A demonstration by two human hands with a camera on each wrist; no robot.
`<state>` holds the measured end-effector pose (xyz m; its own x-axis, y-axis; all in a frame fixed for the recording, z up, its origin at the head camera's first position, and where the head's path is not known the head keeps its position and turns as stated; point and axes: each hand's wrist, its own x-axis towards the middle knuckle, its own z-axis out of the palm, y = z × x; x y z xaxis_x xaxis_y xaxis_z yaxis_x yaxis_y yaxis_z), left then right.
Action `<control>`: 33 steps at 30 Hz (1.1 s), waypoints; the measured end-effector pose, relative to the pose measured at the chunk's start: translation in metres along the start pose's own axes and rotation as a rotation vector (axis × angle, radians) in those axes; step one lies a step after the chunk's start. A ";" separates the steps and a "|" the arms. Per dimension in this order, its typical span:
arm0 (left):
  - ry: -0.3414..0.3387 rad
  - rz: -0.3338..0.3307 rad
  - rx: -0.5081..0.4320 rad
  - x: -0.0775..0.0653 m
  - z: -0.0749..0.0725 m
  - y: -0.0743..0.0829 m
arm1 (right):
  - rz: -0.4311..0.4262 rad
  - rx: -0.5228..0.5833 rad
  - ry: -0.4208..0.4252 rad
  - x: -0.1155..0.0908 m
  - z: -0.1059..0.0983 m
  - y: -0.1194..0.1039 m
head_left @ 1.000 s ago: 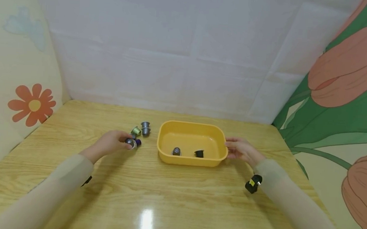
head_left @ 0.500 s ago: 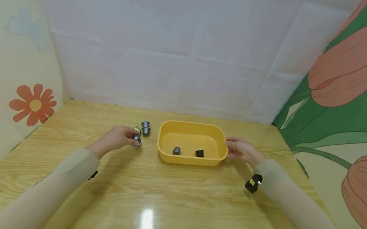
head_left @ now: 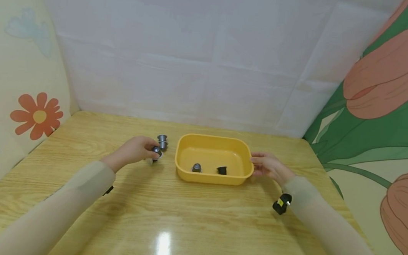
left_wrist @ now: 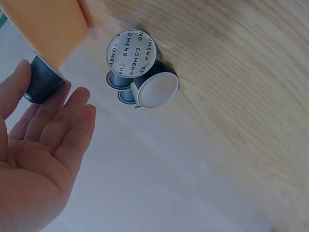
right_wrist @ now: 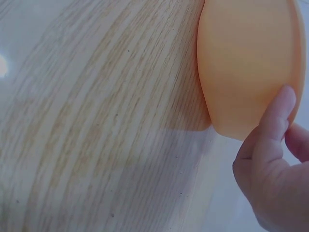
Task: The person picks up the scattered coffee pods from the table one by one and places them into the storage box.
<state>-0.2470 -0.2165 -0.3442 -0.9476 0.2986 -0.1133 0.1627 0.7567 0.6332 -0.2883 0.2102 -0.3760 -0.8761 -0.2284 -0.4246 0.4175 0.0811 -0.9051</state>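
My left hand pinches a dark coffee capsule between thumb and fingers, left of the yellow tub. Close by, a standing pair of grey capsules shows just beyond the fingertips. In the left wrist view, a capsule with a printed lid and one with a plain pale lid lie against darker capsules. My right hand holds the tub's right end, a finger on the outer wall and the thumb by the rim. Inside the tub are a grey capsule and a black capsule.
The tub rests on a wood-grain table. A white sheet hangs behind it. Flower-patterned cloths stand at the left and right.
My left hand has moved a little right and away from me with the dark capsule, now covering the green capsule seen earlier. My right hand and the tub stay in place.
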 end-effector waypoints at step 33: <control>-0.009 0.016 -0.012 0.014 0.005 0.030 | -0.025 -0.012 -0.014 -0.001 0.001 0.000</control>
<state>-0.2538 -0.1866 -0.3306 -0.9423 0.3162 -0.1097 0.1750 0.7448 0.6439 -0.2874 0.2099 -0.3753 -0.8826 -0.2439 -0.4019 0.3929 0.0866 -0.9155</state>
